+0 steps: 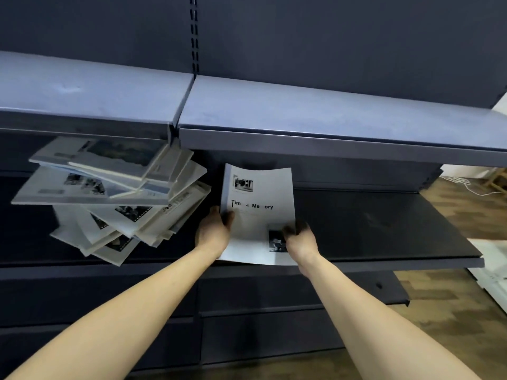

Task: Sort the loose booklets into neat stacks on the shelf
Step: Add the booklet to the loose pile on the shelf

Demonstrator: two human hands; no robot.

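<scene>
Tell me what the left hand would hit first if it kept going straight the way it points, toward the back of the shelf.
Likely nothing but bare shelf. The left hand grips the booklet at its left edge, and the messy pile lies off to its left. The shelf's back panel would probably come first, though depth is unclear.

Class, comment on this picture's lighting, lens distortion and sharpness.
Head view: the upper shelf catches light, while the lower shelf sits in shadow; the wide lens bows the shelf edges; the booklet title reads only in part, with letters washed out; the left hand and right hand look dark against the pale cover.
</scene>
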